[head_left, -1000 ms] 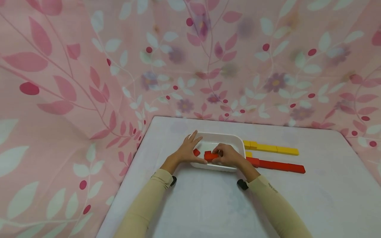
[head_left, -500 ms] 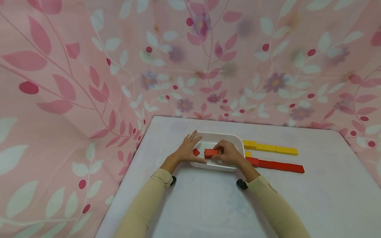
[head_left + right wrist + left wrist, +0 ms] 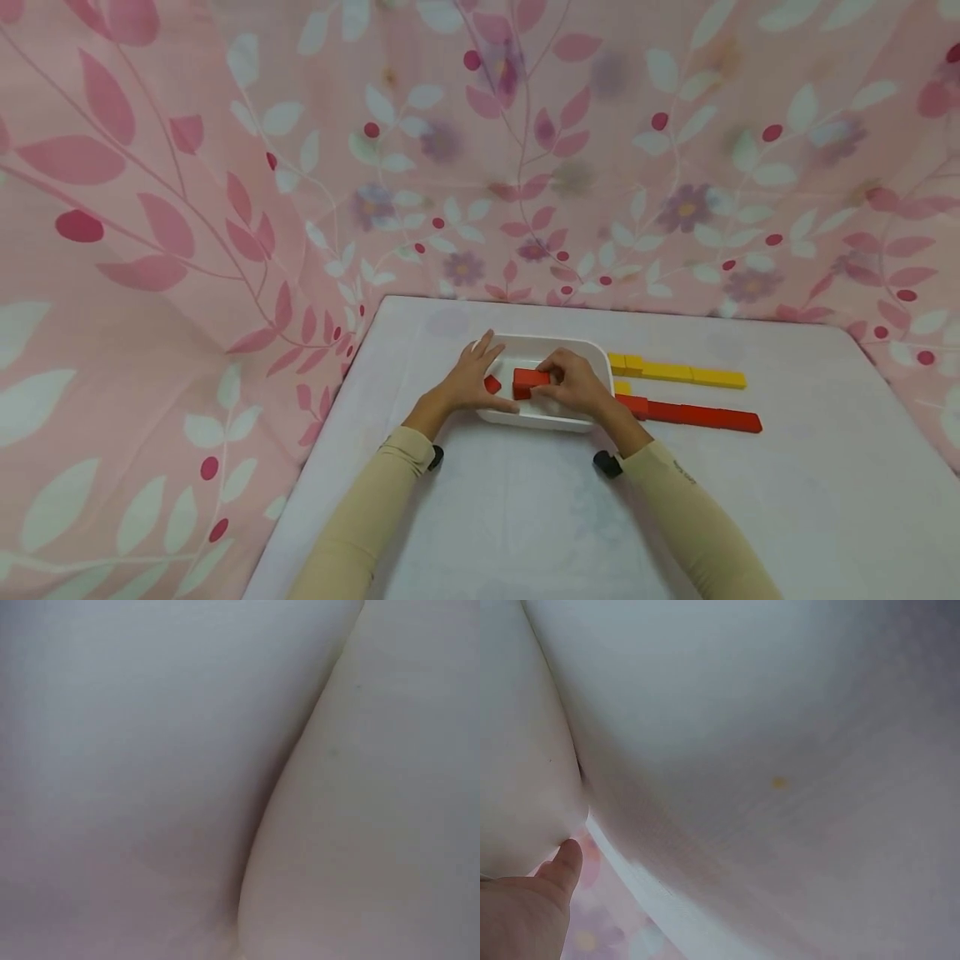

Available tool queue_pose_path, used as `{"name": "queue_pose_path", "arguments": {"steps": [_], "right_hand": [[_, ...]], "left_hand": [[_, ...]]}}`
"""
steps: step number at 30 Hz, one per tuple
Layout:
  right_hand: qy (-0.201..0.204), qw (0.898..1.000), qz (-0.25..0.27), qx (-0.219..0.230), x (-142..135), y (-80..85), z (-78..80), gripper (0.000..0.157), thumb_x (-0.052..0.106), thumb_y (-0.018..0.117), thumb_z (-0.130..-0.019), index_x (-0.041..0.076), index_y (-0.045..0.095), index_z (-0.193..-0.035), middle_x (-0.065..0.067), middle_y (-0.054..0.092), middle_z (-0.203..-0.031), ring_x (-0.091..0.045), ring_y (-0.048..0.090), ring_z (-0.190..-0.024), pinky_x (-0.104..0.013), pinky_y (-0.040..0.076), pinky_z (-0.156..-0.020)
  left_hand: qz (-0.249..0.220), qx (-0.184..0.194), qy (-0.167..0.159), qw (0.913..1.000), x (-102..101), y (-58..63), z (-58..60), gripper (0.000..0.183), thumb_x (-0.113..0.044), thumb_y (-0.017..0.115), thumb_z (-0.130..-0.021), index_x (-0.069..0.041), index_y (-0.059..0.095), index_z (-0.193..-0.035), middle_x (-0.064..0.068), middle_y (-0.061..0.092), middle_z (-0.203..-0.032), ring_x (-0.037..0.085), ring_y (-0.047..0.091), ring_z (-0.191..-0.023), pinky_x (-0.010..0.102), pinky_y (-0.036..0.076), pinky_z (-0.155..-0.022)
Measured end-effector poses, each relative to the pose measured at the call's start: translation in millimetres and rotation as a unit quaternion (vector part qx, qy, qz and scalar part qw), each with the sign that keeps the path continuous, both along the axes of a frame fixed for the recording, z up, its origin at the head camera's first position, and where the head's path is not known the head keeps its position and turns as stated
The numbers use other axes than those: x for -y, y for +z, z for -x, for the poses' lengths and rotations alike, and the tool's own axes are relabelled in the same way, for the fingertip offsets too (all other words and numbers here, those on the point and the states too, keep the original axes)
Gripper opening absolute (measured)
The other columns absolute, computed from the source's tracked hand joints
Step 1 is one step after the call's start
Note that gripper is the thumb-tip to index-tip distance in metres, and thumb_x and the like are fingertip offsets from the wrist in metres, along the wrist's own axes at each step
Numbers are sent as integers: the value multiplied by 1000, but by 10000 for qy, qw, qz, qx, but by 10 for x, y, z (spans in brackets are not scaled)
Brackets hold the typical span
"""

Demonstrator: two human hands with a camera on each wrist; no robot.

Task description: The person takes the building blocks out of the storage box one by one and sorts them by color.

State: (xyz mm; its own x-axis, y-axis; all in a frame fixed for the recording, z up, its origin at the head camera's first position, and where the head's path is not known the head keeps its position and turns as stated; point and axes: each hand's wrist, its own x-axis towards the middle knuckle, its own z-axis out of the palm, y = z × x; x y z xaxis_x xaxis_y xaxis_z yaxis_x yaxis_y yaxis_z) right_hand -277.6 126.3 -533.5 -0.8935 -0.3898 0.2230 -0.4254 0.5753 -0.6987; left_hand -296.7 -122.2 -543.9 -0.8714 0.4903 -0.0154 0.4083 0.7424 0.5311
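In the head view, my right hand (image 3: pixel 576 386) pinches a red block (image 3: pixel 529 379) at its right end, inside the white tray (image 3: pixel 546 424). More red shows just beneath that block, perhaps another block under it. My left hand (image 3: pixel 469 383) lies over the tray's left end, fingers spread and fairly straight, thumb along the front rim. Close to its palm is a small red piece (image 3: pixel 492 384), partly covered. In the left wrist view a thumb or finger (image 3: pixel 568 862) touches the tray's pale outer wall (image 3: pixel 525 772). The right wrist view shows only pale, blurred surfaces, with no fingers.
To the right of the tray, a row of yellow blocks (image 3: pixel 667 372) and a row of red blocks (image 3: pixel 701 416) lie end to end on the white-covered table (image 3: pixel 525 517). A short yellow piece (image 3: pixel 622 388) sits between them. Floral pink cloth (image 3: pixel 465 167) hangs behind and left.
The red block in my right hand has gone from lying askew to a straighter, slightly higher position. My left hand has stayed at the tray's left end.
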Motion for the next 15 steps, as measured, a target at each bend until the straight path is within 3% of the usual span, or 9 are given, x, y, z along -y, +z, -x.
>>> {"name": "queue_pose_path", "arguments": {"steps": [8, 15], "right_hand": [[-152, 9994, 300, 36, -4, -1, -58, 27, 20, 85, -79, 12, 72, -101, 0, 58, -88, -15, 52, -77, -19, 49, -68], [60, 9988, 423, -244, -242, 190, -186, 28, 19, 84, -79, 10, 71, -102, -4, 59, -90, -17, 54, -75, -21, 53, -68]], "left_hand": [[42, 199, -22, 9998, 10, -15, -21, 124, -71, 81, -61, -17, 24, -158, 6, 1, -168, 42, 8, -151, 62, 26, -117], [58, 185, -36, 9998, -26, 3, 11, 130, -74, 79, -60, -20, 16, -160, 5, 0, -169, 39, 6, -153, 60, 24, -118]]}}
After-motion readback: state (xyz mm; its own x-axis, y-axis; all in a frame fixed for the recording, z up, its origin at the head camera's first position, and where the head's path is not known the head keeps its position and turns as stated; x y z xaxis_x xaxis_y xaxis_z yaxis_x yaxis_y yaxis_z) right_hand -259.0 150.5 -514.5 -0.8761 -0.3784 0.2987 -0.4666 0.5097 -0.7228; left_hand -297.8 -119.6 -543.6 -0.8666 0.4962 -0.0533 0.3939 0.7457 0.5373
